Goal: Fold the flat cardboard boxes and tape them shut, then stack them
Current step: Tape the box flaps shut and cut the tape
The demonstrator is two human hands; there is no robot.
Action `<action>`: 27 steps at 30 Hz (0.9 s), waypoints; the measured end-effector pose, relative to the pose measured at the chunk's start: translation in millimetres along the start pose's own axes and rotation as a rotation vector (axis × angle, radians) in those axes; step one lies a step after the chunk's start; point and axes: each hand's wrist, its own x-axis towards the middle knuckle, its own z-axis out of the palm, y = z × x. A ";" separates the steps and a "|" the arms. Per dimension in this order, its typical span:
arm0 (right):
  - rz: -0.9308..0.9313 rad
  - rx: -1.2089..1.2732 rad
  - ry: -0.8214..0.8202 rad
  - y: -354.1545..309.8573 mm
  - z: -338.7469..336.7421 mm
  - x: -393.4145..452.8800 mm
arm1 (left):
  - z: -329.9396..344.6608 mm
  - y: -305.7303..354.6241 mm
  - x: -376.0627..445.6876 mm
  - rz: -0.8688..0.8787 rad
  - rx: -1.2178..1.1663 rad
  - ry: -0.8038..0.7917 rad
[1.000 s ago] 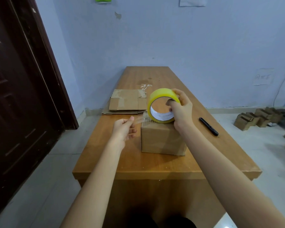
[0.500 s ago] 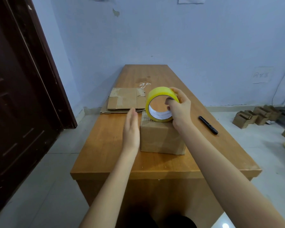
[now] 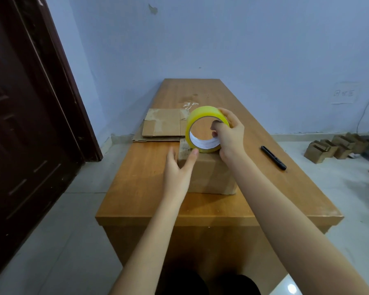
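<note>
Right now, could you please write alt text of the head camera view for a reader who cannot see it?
A person's right hand holds a yellow tape roll on top of a folded cardboard box on a wooden table, while the left hand presses flat against the box's left edge. Flat cardboard lies behind, and a black pen lies to the right.

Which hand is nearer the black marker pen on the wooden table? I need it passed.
Right. The right hand grips the yellow tape roll beside the black marker pen; the left hand lies beyond the cardboard box.
</note>
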 end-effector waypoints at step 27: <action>-0.030 -0.048 -0.043 2.5 14.2 -8.0 | -39.6 2.5 -4.8 -0.205 0.110 -0.335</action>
